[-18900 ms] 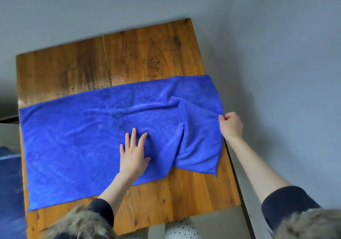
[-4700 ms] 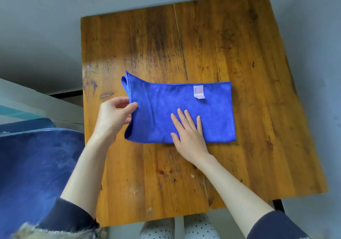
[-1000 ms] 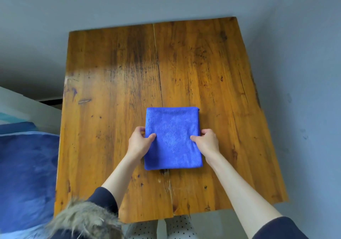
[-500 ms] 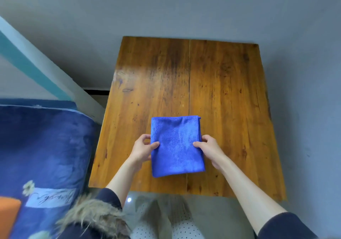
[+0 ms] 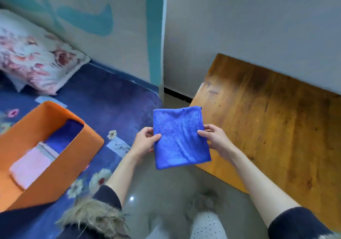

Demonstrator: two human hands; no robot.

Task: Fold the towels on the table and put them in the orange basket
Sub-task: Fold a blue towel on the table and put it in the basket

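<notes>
At the far left, the orange basket (image 5: 55,146) sits on a bed covered with a dark blue flowered blanket (image 5: 114,105); inside it lie a folded pink towel (image 5: 29,166) and, behind that, something blue in shadow. A flowered pillow (image 5: 35,61) lies at the head of the bed, against a pale board with teal marks (image 5: 110,28). Further right, the left hand (image 5: 144,142) pinches the left edge of the folded blue towel (image 5: 180,139), thumb on top and fingers beneath, its grip clamped on the cloth. The towel is held in the air, over the gap between bed and table, with its right part above the table's near corner. The right hand (image 5: 216,140) has its grip clamped on the towel's right edge the same way. At the far right stands the wooden table (image 5: 276,120), beside a grey wall (image 5: 239,35).
</notes>
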